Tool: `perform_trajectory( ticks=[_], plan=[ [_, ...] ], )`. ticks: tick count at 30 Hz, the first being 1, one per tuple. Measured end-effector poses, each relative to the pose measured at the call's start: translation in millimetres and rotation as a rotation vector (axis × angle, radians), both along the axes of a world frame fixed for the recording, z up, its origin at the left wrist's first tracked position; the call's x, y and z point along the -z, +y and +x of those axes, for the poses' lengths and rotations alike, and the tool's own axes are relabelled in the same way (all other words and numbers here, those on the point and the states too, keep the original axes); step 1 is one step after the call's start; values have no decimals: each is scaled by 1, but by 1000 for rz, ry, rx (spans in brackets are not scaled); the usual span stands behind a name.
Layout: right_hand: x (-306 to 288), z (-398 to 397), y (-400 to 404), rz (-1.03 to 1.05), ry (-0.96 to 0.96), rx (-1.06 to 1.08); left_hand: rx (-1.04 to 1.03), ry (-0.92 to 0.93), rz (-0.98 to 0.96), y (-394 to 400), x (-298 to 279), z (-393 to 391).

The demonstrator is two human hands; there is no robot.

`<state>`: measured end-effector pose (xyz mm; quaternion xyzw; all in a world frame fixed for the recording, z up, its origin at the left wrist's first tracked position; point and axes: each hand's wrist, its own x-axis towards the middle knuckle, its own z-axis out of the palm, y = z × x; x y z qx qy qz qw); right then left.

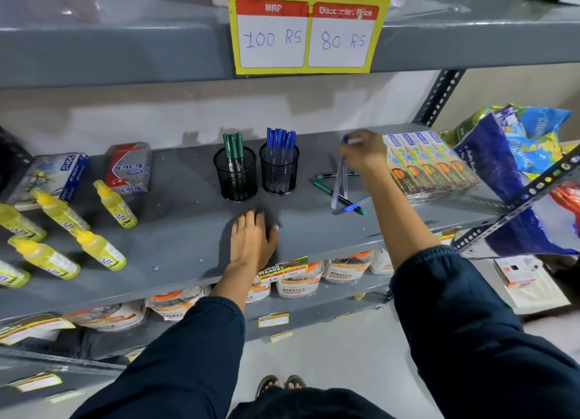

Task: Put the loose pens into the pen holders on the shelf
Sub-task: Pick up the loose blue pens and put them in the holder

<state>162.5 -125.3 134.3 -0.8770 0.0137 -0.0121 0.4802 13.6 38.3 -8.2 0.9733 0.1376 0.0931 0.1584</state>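
Note:
Two black mesh pen holders stand side by side on the grey shelf (175,230). The left holder (236,175) has green-capped pens in it, the right holder (279,171) is full of blue-capped pens. To their right my right hand (364,153) is shut on a couple of blue pens (340,183) that hang point down above the shelf. Beneath them lie loose pens: two green ones (323,187) and a blue one (353,206). My left hand (252,236) rests flat on the shelf in front of the holders, holding nothing.
Colourful pencil boxes (431,164) lie right of the loose pens, with crumpled bags (514,155) beyond. Yellow bottles (62,230) and two boxes (128,167) fill the shelf's left part. A price card (304,35) hangs from the shelf above. Packets sit on the shelf below.

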Motion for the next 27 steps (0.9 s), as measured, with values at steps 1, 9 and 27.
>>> perform_trajectory(
  ticks=[1, 9, 27],
  plan=[
    [-8, 1, 9, 86, -50, -24, 3, 0, -9, -1, 0, -1],
    [-20, 11, 81, 218, -406, -93, -48, -21, -71, -2, -1, -1],
    [38, 19, 81, -75, -330, -169, -46, -43, -51, 1, 0, 1]
  ],
)
